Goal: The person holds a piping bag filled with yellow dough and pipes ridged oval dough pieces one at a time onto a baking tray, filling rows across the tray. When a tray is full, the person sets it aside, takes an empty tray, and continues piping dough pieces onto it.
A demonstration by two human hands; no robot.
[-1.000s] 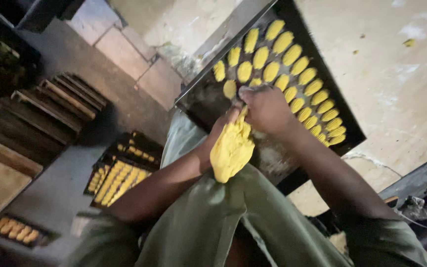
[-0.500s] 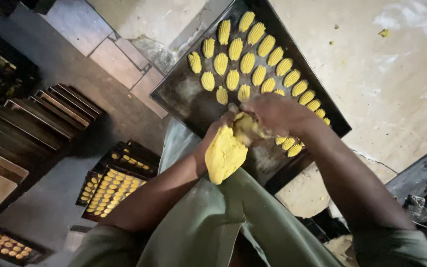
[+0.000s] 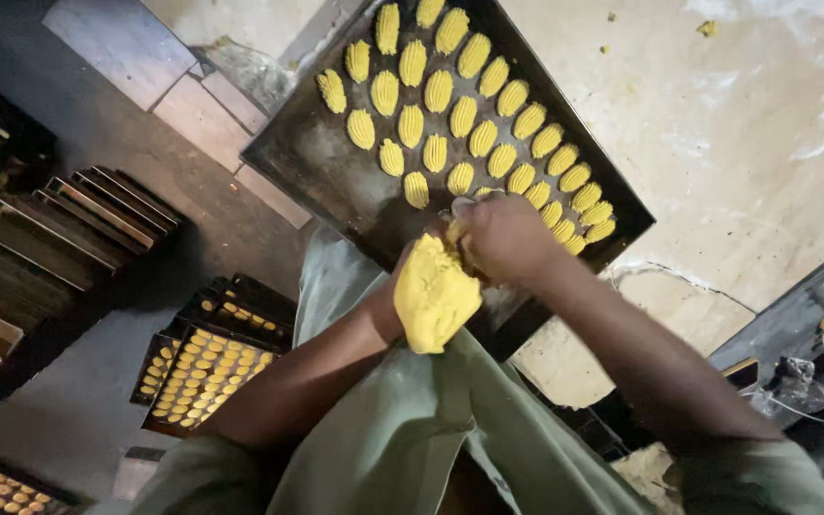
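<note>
Both hands close on a yellow bag of dough [image 3: 434, 293] — the right hand [image 3: 503, 238] clamped around its top, the left hand [image 3: 388, 303] cupped against its side, fingers mostly hidden. It hangs over the near edge of a dark baking tray [image 3: 321, 167], just beside the last of the ridged yellow biscuits [image 3: 450, 114] set in slanting rows. More filled trays [image 3: 204, 358] lie on the floor at the left.
</note>
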